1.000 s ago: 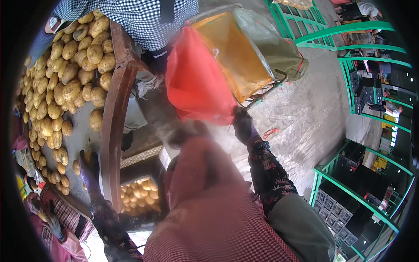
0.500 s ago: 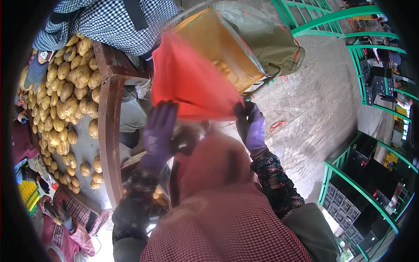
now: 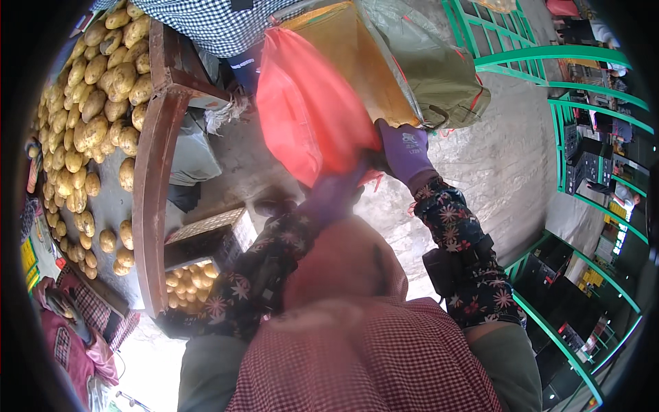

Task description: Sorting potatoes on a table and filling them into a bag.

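While your purple-gloved right hand [image 3: 408, 152] grips the near right edge of the red bag [image 3: 309, 103], your left hand [image 3: 333, 196] blurs just below it, so whether it is closed you cannot tell. The bag hangs before you, bright, smooth and slack, beside an orange-yellow bag [image 3: 381, 65]. To your left, potatoes [image 3: 89, 130] cover much of the grey bench [image 3: 154, 199] with its raised brown edge. Pale concrete floor [image 3: 501, 151] stretches right, toward green railings [image 3: 556, 58].

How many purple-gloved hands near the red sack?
2: right hand at the lower right of the red sack; left hand, blurred, at its bottom edge. Others may be hidden.
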Available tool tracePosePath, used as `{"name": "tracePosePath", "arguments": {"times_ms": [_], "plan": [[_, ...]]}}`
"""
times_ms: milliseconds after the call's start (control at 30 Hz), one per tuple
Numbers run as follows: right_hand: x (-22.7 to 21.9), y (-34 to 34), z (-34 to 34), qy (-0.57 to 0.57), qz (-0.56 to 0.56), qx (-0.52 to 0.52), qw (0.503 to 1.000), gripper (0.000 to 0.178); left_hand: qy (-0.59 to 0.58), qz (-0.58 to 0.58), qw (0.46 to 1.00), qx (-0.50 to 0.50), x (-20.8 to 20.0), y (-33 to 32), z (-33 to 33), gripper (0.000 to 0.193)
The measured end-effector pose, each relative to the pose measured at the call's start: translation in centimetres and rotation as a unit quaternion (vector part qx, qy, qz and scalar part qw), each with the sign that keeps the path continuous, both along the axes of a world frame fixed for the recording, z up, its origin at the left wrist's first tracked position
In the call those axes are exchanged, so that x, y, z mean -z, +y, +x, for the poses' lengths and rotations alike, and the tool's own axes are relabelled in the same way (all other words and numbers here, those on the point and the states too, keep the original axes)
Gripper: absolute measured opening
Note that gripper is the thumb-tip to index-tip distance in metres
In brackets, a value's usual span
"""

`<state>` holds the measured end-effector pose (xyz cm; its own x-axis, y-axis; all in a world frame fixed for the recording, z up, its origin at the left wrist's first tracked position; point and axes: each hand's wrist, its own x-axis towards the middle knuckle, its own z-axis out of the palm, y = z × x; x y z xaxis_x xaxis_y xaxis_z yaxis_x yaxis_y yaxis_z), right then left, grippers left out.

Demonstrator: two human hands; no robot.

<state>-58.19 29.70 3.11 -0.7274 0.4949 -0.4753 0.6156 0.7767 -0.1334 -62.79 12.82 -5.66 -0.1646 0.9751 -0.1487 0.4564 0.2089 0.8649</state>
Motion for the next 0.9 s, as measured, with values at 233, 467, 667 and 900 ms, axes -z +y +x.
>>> {"name": "tracePosePath", "arguments": {"times_ms": [233,467,667,900], "plan": [[2.5,1.3,0.1,0.012,-0.024,-0.09,0.996,0.034,0.06,0.046,0.993,-0.094,-0.4,-1.8,1.4,0.057],[3.4,0.7,-0.5,0.095,0.048,-0.153,0.982,0.025,0.23,-0.045,0.971,-0.055,2.8,-2.4,2.5,0.06],[4.0,0.0,-0.3,0.108,0.003,-0.158,0.981,0.024,0.227,-0.104,0.968,-0.039,5.6,-1.8,2.1,0.056],[3.8,-0.7,0.9,0.151,0.0,-0.083,0.985,0.025,-0.463,0.036,0.88,-0.096,6.0,-1.9,0.8,0.033]]}}
